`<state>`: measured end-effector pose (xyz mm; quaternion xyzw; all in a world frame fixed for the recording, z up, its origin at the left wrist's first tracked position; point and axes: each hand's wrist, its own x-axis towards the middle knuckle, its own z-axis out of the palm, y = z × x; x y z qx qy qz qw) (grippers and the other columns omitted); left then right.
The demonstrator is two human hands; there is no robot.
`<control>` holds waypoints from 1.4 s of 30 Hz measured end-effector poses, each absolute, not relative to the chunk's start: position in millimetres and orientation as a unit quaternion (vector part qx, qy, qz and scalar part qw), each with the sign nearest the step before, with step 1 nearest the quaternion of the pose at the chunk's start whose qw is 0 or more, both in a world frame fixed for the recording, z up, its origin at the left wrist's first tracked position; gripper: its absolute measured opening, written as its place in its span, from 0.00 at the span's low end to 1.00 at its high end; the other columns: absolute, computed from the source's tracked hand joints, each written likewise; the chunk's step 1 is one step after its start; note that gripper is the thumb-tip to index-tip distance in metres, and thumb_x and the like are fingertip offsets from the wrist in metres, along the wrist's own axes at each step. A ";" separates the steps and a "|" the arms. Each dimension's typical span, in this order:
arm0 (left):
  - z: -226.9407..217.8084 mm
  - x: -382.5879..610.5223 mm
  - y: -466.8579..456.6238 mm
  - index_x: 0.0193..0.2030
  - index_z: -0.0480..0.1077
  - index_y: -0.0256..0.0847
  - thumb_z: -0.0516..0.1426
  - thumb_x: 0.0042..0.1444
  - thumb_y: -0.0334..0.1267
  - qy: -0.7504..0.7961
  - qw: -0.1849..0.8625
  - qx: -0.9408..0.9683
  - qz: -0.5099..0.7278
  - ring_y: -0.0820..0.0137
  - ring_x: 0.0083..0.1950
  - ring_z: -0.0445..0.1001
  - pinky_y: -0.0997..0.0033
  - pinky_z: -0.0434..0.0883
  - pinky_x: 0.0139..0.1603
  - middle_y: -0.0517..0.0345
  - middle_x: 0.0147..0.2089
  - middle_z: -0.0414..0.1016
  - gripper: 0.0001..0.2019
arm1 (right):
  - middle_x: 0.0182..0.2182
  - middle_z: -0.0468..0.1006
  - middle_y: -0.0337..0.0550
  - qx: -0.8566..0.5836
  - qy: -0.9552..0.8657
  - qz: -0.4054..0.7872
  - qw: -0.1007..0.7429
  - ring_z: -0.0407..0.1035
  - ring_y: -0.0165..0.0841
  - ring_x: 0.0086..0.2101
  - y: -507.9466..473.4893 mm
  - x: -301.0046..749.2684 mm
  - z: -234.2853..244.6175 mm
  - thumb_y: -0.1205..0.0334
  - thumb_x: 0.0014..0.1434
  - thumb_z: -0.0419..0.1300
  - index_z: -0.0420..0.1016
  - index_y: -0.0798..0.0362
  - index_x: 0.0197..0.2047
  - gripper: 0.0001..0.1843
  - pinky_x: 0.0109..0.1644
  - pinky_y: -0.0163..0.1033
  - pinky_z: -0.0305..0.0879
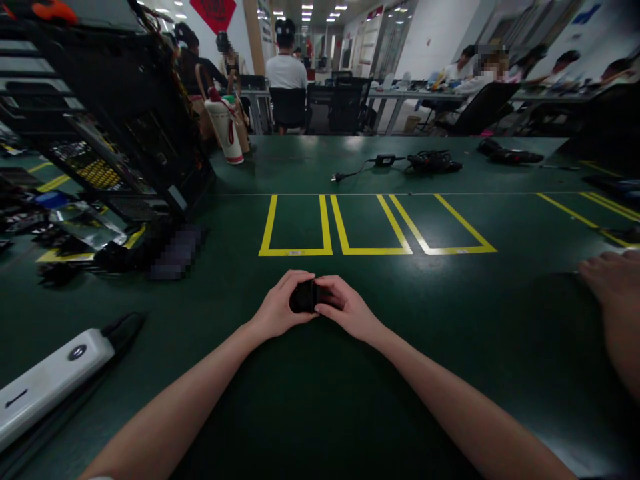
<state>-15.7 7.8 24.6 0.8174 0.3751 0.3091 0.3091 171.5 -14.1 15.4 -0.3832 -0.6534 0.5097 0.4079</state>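
Near the middle of the green table (320, 380), both my hands are closed around a small black rounded object (302, 298). My left hand (277, 307) wraps it from the left, thumb below and fingers above. From the other side my right hand (350, 308) grips its right edge between thumb and fingers. The object is dark and partly covered by my fingers, so its exact kind does not show. Just beyond my hands lie frames of yellow tape (295, 253) on the tabletop.
A black computer case (135, 113) stands at the left, near a clear bottle (87, 223). A white device (55, 380) with a cable lies front left. A power adapter (385, 160) with cord lies farther back. Another person's hand (613, 287) rests at the right edge.
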 end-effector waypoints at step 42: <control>23.3 -18.1 5.6 0.53 0.57 0.47 0.63 0.44 0.33 0.357 0.295 0.827 0.318 0.63 0.53 0.64 0.58 0.66 0.52 0.55 0.52 0.62 0.30 | 0.48 0.66 0.42 -0.409 -0.679 0.456 0.405 0.64 0.34 0.50 -18.1 167.6 17.2 0.67 0.55 0.57 0.61 0.46 0.52 0.21 0.55 0.47 0.64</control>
